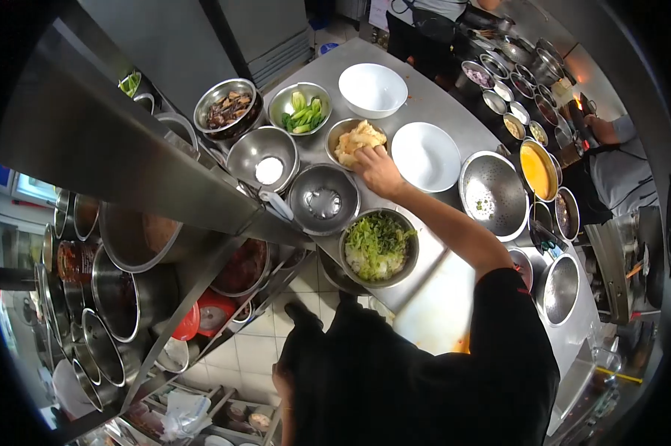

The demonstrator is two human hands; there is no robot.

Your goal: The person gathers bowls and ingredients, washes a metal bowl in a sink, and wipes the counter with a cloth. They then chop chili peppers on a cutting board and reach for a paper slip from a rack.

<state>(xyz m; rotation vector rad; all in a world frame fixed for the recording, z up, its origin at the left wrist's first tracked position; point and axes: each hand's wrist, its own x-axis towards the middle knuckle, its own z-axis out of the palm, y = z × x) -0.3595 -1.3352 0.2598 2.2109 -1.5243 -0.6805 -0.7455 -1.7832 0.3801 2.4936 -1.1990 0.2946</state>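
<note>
My right hand [378, 169] reaches across the steel counter [439, 104] into a steel bowl of pale yellow fried pieces [359, 138], fingers closed on some of them at the near rim. A steel bowl of chopped greens over white shreds [378, 249] sits just under my forearm. An empty steel bowl [324, 199] stands to the left of my hand, and an empty white dish [424, 156] to its right. My left hand [279, 377] hangs low beside my dark top; only its edge shows.
Bowls of white powder [268, 171], green stalks [300, 111] and brown meat [227, 110], a white bowl [372, 89], a steel colander [493, 195], orange liquid [537, 169]. Pot shelves [120, 297] stand left. A person [618, 163] works at right, another [424, 22] at top.
</note>
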